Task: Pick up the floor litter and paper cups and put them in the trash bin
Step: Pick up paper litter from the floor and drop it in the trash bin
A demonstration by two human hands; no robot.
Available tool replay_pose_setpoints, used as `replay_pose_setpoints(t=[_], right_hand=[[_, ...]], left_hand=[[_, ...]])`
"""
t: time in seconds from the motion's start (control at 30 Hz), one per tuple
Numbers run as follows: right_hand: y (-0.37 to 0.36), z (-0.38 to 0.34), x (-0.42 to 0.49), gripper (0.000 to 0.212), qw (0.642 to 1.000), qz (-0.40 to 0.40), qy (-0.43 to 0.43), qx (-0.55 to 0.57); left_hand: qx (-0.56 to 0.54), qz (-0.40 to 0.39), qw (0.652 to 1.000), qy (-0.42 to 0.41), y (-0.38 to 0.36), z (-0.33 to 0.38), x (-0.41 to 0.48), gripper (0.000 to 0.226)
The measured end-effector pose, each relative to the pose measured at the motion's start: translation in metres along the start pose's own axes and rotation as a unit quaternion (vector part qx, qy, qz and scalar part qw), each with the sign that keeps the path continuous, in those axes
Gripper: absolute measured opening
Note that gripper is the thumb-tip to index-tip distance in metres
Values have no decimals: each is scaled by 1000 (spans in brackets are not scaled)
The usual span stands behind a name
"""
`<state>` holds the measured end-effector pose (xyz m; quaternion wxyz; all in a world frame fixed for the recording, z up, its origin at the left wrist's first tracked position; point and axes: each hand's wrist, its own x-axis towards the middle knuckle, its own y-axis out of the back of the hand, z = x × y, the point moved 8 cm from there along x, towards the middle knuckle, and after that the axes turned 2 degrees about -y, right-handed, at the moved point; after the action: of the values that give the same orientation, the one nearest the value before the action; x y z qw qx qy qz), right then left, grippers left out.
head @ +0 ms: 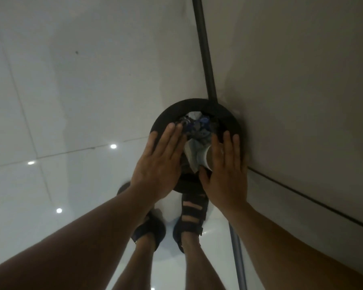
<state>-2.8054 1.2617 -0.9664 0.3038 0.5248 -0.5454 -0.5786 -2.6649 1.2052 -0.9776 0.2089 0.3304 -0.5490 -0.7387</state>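
A round black trash bin (166, 118) stands on the white tiled floor against the wall, seen from straight above. Blue and white crumpled litter (199, 125) fills its opening. A white paper cup (204, 156) lies on its side on top of the litter, at the near right of the opening. My left hand (158, 162) hovers flat over the bin's left side, fingers straight. Over the right side is my right hand (226, 170), also with straight fingers, its palside next to the cup. Whether either hand touches the litter or cup is unclear.
A beige wall (302, 80) runs along the right, with a dark vertical strip (204, 49) at its corner behind the bin. My two feet in dark sandals (192, 216) stand just in front of the bin. Glossy white floor tiles (50, 101) spread to the left.
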Motion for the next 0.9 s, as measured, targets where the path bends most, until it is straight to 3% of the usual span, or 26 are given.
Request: replay_pose_setpoints(t=[0.23,0.43,0.7,0.9], right_hand=[[-7,0,-2,102,1000,0,-4,-4],[31,-7,-9,104,1000,-17,-12,14],[134,-51,-38,91,999,-43,19,13],[238,-118,-79,96,993,-38,107,6]], left_hand=[[19,-37,999,12,-1,4,2,67],[-18,-16,999,25,41,-3,-13,67],[-21,-53,989,139,146,-18,-86,73],[-53,-54,961,265,249,-16,-183,70]])
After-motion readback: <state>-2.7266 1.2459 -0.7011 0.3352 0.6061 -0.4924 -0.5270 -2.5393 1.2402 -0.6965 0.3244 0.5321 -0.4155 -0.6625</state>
